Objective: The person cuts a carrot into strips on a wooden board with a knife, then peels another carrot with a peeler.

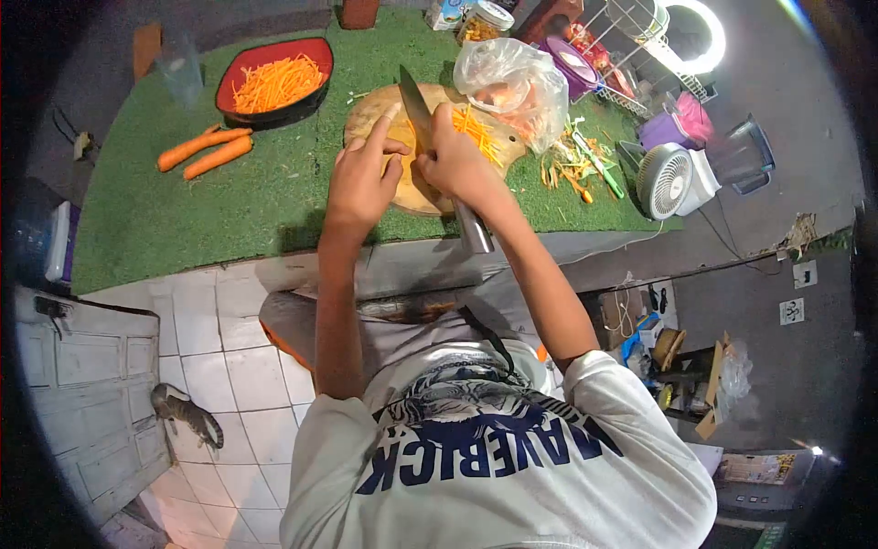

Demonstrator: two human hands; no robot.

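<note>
My right hand (453,165) is closed on a large knife (417,105), its blade pointing away from me over the round wooden cutting board (366,105) and its metal handle toward me. Just left of the blade, my left hand (366,174) hovers at the board with its fingers apart. Whether a carrot piece lies under its fingertips cannot be made out. Shredded carrot (477,133) lies on the board to the right of the knife. A red and black bowl (325,59) of carrot strips stands at the back left, with two carrots (218,157) in front of it.
Behind the board's right side sits a plastic bag (512,78). Peelings with a green-handled peeler (599,165) lie at the right, near a small white fan (669,181). A jar (485,23) and a wire rack (631,18) stand farther back. A cat (187,412) is on the floor.
</note>
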